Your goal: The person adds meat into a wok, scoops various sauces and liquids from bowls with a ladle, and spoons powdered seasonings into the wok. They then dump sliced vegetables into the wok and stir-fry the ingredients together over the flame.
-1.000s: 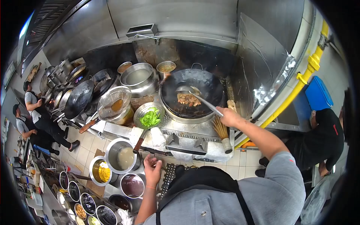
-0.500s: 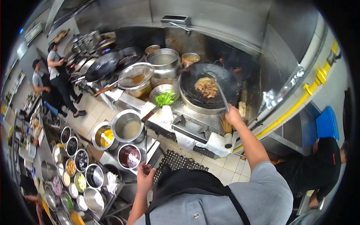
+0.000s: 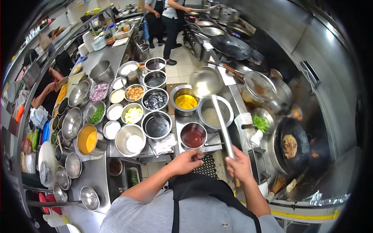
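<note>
Ladle (image 3: pixel 207 82) in right hand (image 3: pixel 239 166), its bowl beyond the fingers.

Single head-worn view, from above the wearer's chest, forward and down over both hands.

A shiny metal ladle (image 3: pixel 216 105) hangs in the air mid-view, its long, straight handle (image 3: pixel 224 130) slanting, round bowl (image 3: pixel 206 82) toward eleven o'clock.

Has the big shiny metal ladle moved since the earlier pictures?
Yes. The ladle had its bowl in the round black wok; now the bowl is up and out, to the left of the wok.
</note>
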`<state>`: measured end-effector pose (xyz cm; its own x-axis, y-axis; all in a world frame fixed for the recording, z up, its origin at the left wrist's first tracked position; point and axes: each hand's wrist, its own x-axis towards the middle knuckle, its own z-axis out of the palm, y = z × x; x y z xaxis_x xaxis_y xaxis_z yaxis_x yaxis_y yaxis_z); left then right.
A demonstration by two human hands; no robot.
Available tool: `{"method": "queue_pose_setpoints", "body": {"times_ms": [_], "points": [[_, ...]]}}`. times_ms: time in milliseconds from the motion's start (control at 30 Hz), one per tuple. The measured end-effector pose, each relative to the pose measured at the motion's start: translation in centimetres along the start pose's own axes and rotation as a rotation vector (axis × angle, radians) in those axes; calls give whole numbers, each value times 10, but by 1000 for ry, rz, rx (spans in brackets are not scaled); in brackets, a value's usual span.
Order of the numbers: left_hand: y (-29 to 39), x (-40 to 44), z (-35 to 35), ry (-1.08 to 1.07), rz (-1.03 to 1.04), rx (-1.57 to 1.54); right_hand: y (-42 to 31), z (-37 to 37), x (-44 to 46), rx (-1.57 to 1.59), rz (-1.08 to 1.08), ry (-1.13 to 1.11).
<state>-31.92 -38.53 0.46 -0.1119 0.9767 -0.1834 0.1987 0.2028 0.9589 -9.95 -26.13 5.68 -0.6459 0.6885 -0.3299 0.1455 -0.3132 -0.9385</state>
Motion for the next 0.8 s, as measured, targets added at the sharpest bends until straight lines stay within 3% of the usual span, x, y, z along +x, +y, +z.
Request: {"method": "queue_pose_setpoints", "body": {"times_ms": [267, 333, 367, 400, 467, 733, 800], "points": [[-57, -22, -95, 71, -65, -193, 3, 114, 122, -238, 99, -330], [-65, -23, -115, 142, -73, -210, 4, 120, 129, -525, 34, -256], [-70, -23, -123, 173, -49, -203, 11, 118, 134, -654, -106, -251], [-72, -23, -131, 175, -55, -213, 14, 117, 134, -659, -96, -257], [-73, -23, -145, 165, -29, -163, -1, 126, 126, -553, 124, -218], [-86, -18, -163, 138, -88, -136, 0, 132, 126, -528, 141, -246], [-84, -19, -164, 115, -82, -98, -8, 135, 125, -318, 335, -271]]}}
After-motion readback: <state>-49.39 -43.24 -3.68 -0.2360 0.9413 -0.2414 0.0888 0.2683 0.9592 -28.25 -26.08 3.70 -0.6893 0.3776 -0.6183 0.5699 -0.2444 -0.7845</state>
